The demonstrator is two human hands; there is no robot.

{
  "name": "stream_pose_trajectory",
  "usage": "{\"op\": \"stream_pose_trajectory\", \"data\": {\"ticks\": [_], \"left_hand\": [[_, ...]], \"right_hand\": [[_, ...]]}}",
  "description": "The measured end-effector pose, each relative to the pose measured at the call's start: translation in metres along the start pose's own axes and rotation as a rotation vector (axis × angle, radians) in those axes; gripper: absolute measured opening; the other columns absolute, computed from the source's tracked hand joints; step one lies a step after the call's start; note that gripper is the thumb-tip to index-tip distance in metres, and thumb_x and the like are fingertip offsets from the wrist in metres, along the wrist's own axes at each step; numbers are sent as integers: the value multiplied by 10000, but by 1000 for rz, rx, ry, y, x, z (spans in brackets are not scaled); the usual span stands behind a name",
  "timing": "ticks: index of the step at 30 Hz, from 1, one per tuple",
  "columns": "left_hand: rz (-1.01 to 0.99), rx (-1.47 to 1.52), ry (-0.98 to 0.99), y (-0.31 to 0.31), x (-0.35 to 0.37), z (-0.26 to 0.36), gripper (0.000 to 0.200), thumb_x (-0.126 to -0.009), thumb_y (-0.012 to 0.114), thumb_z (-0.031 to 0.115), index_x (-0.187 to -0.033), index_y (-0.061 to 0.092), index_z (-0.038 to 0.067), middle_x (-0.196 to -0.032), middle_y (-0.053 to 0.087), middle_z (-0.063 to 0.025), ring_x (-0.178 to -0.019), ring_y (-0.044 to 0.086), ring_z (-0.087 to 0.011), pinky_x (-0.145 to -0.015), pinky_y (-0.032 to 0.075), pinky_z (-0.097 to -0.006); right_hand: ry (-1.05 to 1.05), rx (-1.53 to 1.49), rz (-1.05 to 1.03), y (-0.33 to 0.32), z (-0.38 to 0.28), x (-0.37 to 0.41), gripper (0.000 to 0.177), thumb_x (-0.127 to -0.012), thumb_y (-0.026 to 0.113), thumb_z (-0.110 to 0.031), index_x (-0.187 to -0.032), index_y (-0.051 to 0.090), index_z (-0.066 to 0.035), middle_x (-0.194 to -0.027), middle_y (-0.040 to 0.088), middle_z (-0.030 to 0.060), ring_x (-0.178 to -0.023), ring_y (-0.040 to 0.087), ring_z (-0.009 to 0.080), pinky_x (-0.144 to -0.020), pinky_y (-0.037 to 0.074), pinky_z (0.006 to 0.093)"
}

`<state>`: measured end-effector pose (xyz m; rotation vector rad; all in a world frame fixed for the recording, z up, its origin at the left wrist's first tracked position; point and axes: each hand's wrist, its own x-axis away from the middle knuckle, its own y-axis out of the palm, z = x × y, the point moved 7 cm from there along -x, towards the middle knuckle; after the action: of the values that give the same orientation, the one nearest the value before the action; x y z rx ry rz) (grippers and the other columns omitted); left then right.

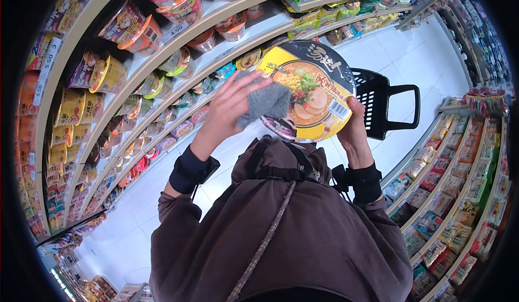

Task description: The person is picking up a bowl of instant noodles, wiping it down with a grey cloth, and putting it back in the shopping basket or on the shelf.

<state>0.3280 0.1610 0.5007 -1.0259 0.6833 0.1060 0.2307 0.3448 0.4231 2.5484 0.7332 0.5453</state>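
Held up in front of the chest is a round instant noodle bowl (308, 91) with a black and yellow lid showing noodles, sliced meat and a barcode. My right hand (354, 131) grips its right edge, thumb near the barcode. A grey cloth (265, 103) is in my left hand (230, 107), whose fingers lie over its upper left side. The cloth overlaps the left part of the lid. Both wrists wear dark bands.
Shelves of cup and bowl noodles (175, 29) curve along the left and top. A black shopping basket (381, 94) with a handle stands on the white tiled floor (411, 53) behind the bowl. Lower shelves of packaged goods (454, 194) line the right.
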Motion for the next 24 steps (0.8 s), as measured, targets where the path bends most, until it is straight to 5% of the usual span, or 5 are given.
{"op": "stream_pose_trajectory", "data": {"ticks": [7, 10, 12, 20, 24], "left_hand": [[203, 113, -160, -6, 13, -37, 209, -621, 525, -61, -825, 543, -21, -1029, 548, -120, -1000, 489, -308, -833, 396, -349], [173, 207, -650, 23, 48, -103, 256, -748, 537, 71, -991, 530, -10, -944, 579, -100, -859, 549, -245, -742, 419, -285], [599, 567, -924, 23, 65, -122, 281, -819, 507, 228, -960, 536, -14, -863, 576, -64, -744, 532, -146, -665, 412, -250], [865, 838, -782, 11, 2, -71, 330, -833, 489, 227, -1045, 487, -26, -1016, 522, -69, -907, 484, -132, -812, 361, -261], [700, 473, -717, 15, -22, -42, 297, -823, 501, 233, -933, 529, -42, -849, 587, -99, -759, 520, -132, -692, 400, -257]], "right_hand": [[-6, 8, 26, -5, 2, 3, 593, -755, 456, -453, -1146, 391, -12, -1092, 494, 123, -974, 506, 191, -842, 391, 310], [67, -305, 49, -3, 1, 2, 613, -791, 366, -513, -1148, 360, -15, -1095, 481, 149, -941, 531, 240, -760, 477, 344], [57, -334, -7, 5, -12, 0, 619, -790, 375, -512, -1161, 350, -17, -1111, 465, 159, -954, 520, 264, -752, 480, 373], [156, -450, -103, 29, -18, -14, 715, -759, 469, -486, -1189, 240, 36, -1059, 458, 175, -964, 465, 411, -800, 427, 497], [158, -508, -79, 41, -13, -16, 779, -744, 501, -484, -1159, 183, 93, -1015, 428, 199, -1014, 414, 425, -864, 384, 479]]}}
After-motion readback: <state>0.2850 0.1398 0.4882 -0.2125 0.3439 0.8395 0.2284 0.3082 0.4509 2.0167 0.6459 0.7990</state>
